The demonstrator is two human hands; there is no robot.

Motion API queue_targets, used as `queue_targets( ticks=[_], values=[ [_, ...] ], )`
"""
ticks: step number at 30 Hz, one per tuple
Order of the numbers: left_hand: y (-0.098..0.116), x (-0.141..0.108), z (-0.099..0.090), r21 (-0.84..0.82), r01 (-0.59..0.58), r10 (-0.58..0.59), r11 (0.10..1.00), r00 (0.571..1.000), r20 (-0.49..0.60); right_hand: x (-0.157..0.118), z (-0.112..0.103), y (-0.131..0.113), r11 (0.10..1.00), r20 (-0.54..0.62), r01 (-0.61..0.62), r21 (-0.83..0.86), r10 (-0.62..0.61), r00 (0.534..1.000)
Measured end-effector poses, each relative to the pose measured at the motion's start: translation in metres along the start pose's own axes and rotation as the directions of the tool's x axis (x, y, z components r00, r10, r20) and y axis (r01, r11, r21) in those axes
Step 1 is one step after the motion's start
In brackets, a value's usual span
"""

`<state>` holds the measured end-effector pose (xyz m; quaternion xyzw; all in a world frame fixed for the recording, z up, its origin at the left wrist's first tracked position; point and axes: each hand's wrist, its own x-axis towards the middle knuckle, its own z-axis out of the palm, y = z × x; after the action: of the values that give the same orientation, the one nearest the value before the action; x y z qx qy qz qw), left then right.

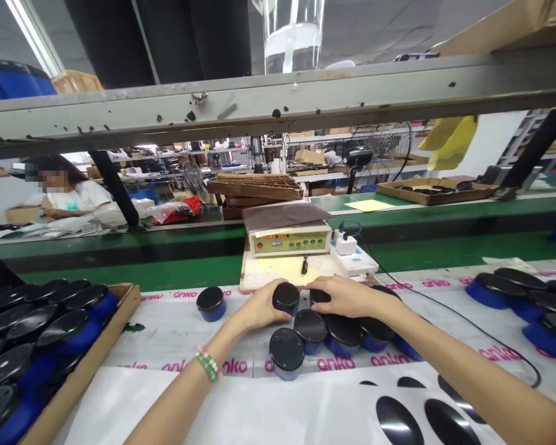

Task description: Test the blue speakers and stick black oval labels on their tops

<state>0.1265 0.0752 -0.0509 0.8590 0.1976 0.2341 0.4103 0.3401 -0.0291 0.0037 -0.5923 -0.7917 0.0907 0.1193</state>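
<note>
Right in front of me, on the white table sheet (176,337) with pink words, sits a bunch of little blue pots with black lids. My left hand (259,309) curls around one small pot (286,298), with my fingers on its side. My right hand (345,295) lies flat on top of another pot (319,296) just beside it at 3 o'clock, fingers close together; I cannot tell if it grips. Three more pots sit just below my hands, touching each other: one at 6 o'clock (286,353), one in the middle (310,330), and one under my right wrist (343,335). A lone pot (211,303) stands by itself at 9 o'clock, apart from the bunch.

Far out at 9 o'clock, a cardboard tray (97,355) holds many blue things with black oval tops. At 3 o'clock, more blue oval things (500,287) lie on the table. At 12 o'clock, past my hands, stands a cream box with small lights (291,240). At 10 o'clock, far away, another person (74,194) sits at a bench.
</note>
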Motion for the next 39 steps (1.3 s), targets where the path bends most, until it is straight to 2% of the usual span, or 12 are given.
queue_targets(
  ticks=[6,11,13,15,17,19,23,26,30,34,36,39],
  values=[
    [0.001,-0.021,0.001,0.029,0.071,-0.068,0.997,0.993,-0.095,0.012,-0.016,-0.009,0.992,-0.204,0.099,0.075,-0.082,0.976],
    [0.017,-0.048,-0.046,0.047,0.039,-0.026,0.998,0.965,-0.263,0.016,-0.026,-0.039,0.972,-0.265,0.213,0.103,-0.180,0.947],
    [0.011,-0.066,-0.073,0.048,0.075,-0.047,0.996,0.898,-0.438,0.021,-0.025,-0.058,0.955,-0.243,0.274,0.112,-0.241,0.939],
    [-0.005,-0.084,-0.092,0.012,0.135,-0.100,0.991,0.791,-0.603,0.031,-0.018,-0.082,0.934,-0.208,0.338,0.116,-0.310,0.928],
    [-0.025,-0.097,-0.098,-0.054,0.179,-0.166,0.982,0.701,-0.693,0.045,-0.004,-0.108,0.911,-0.160,0.398,0.110,-0.379,0.911],
    [-0.042,-0.104,-0.093,-0.118,0.194,-0.220,0.974,0.678,-0.701,0.060,0.015,-0.135,0.893,-0.114,0.440,0.092,-0.429,0.896],
    [-0.053,-0.106,-0.076,-0.172,0.173,-0.243,0.970,0.738,-0.630,0.083,0.050,-0.179,0.905,-0.085,0.425,0.031,-0.421,0.903],
    [-0.052,-0.107,-0.076,-0.158,0.167,-0.229,0.973,0.773,-0.592,0.087,0.049,-0.186,0.916,-0.073,0.401,0.008,-0.399,0.914],
    [-0.044,-0.111,-0.087,-0.072,0.186,-0.193,0.980,0.786,-0.587,0.062,0.007,-0.143,0.938,-0.036,0.346,-0.001,-0.346,0.938],
    [-0.002,-0.114,-0.084,0.068,0.156,-0.073,0.985,0.750,-0.658,0.008,-0.023,-0.078,0.985,0.102,0.167,-0.047,-0.162,0.982],
    [0.027,-0.112,-0.066,0.125,0.117,-0.023,0.985,0.816,-0.578,-0.016,-0.016,-0.057,0.994,0.181,0.099,-0.038,-0.091,0.979],
    [0.061,-0.105,-0.025,0.217,0.128,-0.091,0.968,0.981,-0.172,-0.035,0.013,-0.048,0.989,0.161,0.117,-0.089,-0.102,0.982]
  ],
)
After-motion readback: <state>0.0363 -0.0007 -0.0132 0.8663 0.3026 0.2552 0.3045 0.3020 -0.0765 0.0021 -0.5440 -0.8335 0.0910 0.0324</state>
